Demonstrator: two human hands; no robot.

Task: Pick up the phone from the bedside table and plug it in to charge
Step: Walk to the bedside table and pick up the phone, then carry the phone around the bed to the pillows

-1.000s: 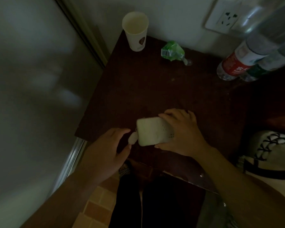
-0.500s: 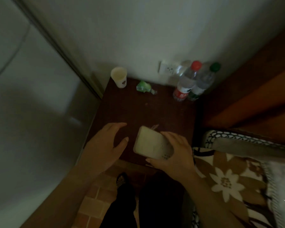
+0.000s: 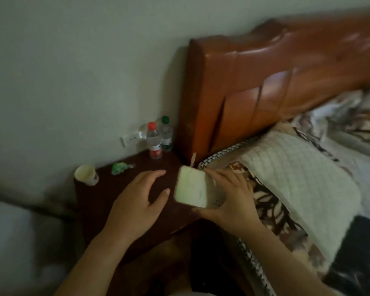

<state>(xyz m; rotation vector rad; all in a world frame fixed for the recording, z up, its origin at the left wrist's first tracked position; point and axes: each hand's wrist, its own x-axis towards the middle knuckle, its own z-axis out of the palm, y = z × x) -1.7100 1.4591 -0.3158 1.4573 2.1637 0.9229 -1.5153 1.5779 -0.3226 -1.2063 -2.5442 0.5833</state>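
A phone in a pale case point(image 3: 191, 188) is held above the right edge of the dark brown bedside table point(image 3: 94, 201), its back facing me. My right hand point(image 3: 231, 199) grips it from the right side. My left hand point(image 3: 137, 201) hovers just left of the phone, fingers apart and holding nothing. A white wall socket point(image 3: 129, 139) sits on the wall behind the table, partly hidden by bottles. No charging cable is visible.
A paper cup point(image 3: 87, 175) and a crumpled green wrapper point(image 3: 120, 167) lie at the table's back. Two water bottles point(image 3: 157, 139) stand in front of the socket. An orange wooden headboard point(image 3: 265, 82) and a bed with a quilted pillow point(image 3: 297, 178) fill the right.
The view has swung up and right, now showing the headboard and bed. The phone has lifted off the table in my right hand; my left hand has let go and opened.
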